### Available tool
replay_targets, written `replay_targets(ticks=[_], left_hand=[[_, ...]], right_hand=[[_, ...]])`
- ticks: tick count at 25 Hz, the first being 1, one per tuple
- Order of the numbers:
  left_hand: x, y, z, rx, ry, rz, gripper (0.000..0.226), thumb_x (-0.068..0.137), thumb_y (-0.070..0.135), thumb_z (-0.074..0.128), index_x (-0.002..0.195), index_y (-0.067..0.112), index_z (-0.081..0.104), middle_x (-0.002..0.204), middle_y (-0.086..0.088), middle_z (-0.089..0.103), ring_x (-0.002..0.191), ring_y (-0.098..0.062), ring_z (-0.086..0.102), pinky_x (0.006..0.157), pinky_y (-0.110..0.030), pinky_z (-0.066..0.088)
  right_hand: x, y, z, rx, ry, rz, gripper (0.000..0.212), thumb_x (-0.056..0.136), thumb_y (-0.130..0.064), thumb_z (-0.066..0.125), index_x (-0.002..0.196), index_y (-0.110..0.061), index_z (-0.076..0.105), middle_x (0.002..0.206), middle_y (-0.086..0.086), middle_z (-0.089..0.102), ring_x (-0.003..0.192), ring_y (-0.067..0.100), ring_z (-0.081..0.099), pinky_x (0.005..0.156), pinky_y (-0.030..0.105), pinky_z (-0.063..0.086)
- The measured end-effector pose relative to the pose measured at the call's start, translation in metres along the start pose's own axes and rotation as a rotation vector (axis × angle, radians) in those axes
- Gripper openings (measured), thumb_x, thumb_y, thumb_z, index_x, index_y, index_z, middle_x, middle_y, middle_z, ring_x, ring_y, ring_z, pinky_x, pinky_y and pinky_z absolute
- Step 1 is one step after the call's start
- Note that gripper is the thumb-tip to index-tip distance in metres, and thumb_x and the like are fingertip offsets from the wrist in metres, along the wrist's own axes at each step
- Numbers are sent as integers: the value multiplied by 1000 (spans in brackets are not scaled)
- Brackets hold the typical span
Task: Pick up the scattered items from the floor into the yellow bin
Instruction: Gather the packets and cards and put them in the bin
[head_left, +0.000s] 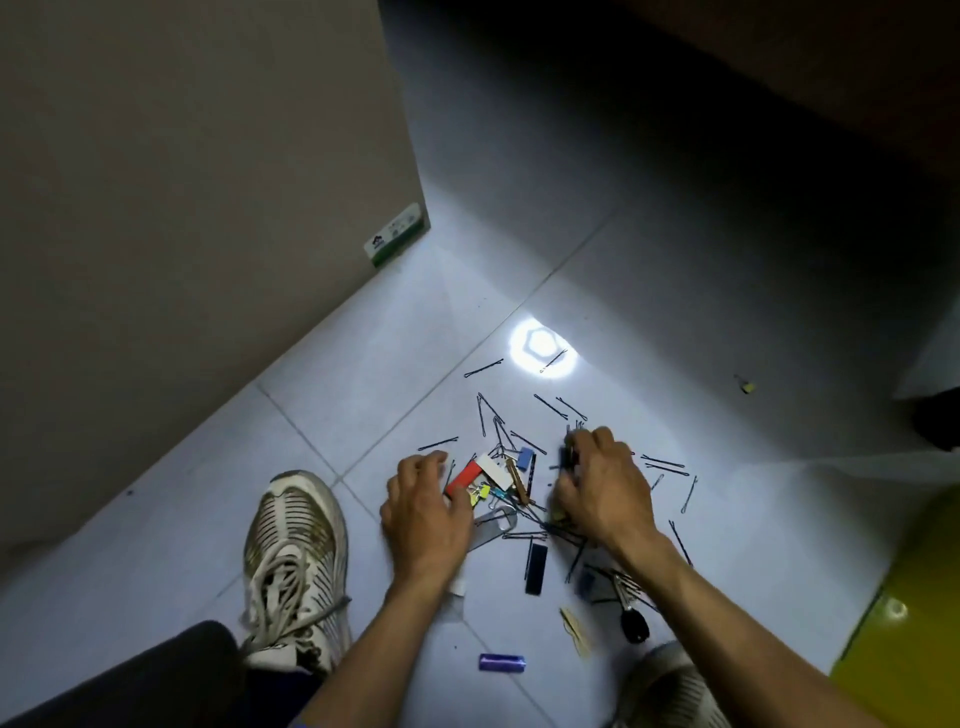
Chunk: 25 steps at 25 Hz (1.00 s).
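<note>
1. My right hand (602, 488) is down in the pile; fingers curled, gripping a bundle of dark pins (570, 457) at the fingertips.
2. My left hand (423, 512) lies palm-down on the floor (363, 374), fingers loosely curled, tips touching a red block (462, 479). I cannot tell if it grips anything.
3. Between the hands: white card (492, 466), blue block (525, 458), yellow clip (480, 492), tangled hairpins (491, 415).
4. Nearer me: black bar (536, 568), purple tube (501, 663).
5. More hairpins lie scattered further out, around a bright glare spot (540, 344).
6. Yellow bin (914, 623) sits at the right edge, well apart from the pile.
7. White shoe (293, 561) stands left of my left hand.
</note>
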<state>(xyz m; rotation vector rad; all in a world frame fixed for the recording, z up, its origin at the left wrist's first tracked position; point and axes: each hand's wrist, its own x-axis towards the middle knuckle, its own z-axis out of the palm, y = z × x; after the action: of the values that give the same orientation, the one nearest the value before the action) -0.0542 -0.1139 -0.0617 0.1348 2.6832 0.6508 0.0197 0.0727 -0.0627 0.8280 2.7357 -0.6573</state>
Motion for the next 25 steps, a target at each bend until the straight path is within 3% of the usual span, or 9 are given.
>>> replay_targets(ticks=[5, 10, 14, 15, 17, 19, 20, 23, 25], left_hand=[[-22, -15, -7, -116, -58, -681, 54, 84, 34, 60, 133, 24, 39, 138, -12, 35, 126, -35, 37, 104, -46, 37], [-2, 35, 18, -398, -137, -329, 46, 85, 22, 63, 128, 24, 49, 129, -6, 44, 120, -27, 50, 104, -38, 41], [8, 27, 3, -114, -52, -207, 18, 86, 26, 60, 104, 26, 59, 110, 3, 61, 95, -19, 60, 82, -33, 48], [0, 19, -3, 5, -131, -193, 6, 84, 27, 59, 88, 25, 62, 95, 5, 66, 82, -17, 62, 75, -31, 49], [-15, 9, -8, 195, -585, -208, 14, 74, 22, 58, 72, 12, 68, 71, 1, 71, 64, -18, 66, 64, -29, 53], [-30, 4, -7, 291, -1087, -188, 25, 64, 15, 59, 77, 1, 74, 70, -8, 73, 62, -22, 67, 63, -30, 52], [-36, 4, -3, 276, -1162, -142, 27, 63, 15, 61, 82, 1, 75, 74, -9, 73, 65, -20, 65, 65, -31, 50], [-44, 17, 2, -178, -956, -205, 13, 77, 11, 67, 81, 15, 78, 85, 2, 74, 72, -13, 62, 72, -32, 52], [-35, 25, 4, -214, -773, -158, 17, 83, 15, 63, 75, 22, 75, 85, 9, 71, 77, -9, 64, 71, -28, 49]], right_hand=[[74, -30, -13, -139, -72, -85, 51, 84, -29, 63, 130, -17, 44, 130, 12, 43, 111, 31, 45, 85, 42, 48], [31, -16, -1, 76, -210, -219, 29, 88, -25, 57, 116, -16, 56, 114, 5, 51, 101, 27, 50, 79, 39, 48], [-16, 47, -36, 159, -95, -7, 10, 90, -30, 56, 90, -28, 66, 88, -10, 63, 82, 15, 58, 69, 29, 46], [-34, 59, -39, 104, -274, 2, 13, 86, -32, 57, 77, -27, 65, 78, -10, 65, 74, 15, 61, 64, 27, 45], [-64, 67, -32, -70, -743, 24, 18, 76, -35, 60, 65, -21, 61, 69, -5, 63, 69, 17, 62, 58, 25, 43], [-68, 62, -23, -77, -877, 41, 16, 74, -33, 62, 67, -18, 62, 72, -1, 63, 72, 18, 61, 58, 24, 42], [-63, 59, -20, 48, -837, 69, 15, 75, -31, 64, 69, -18, 64, 74, 0, 65, 72, 17, 61, 59, 25, 44], [-42, 49, -23, 556, -665, 152, 7, 84, -18, 66, 84, -16, 72, 85, 5, 72, 74, 14, 62, 68, 32, 51], [-35, 61, -29, 631, -553, 183, 11, 85, -14, 63, 80, -13, 73, 77, 2, 72, 69, 13, 62, 64, 27, 50]])
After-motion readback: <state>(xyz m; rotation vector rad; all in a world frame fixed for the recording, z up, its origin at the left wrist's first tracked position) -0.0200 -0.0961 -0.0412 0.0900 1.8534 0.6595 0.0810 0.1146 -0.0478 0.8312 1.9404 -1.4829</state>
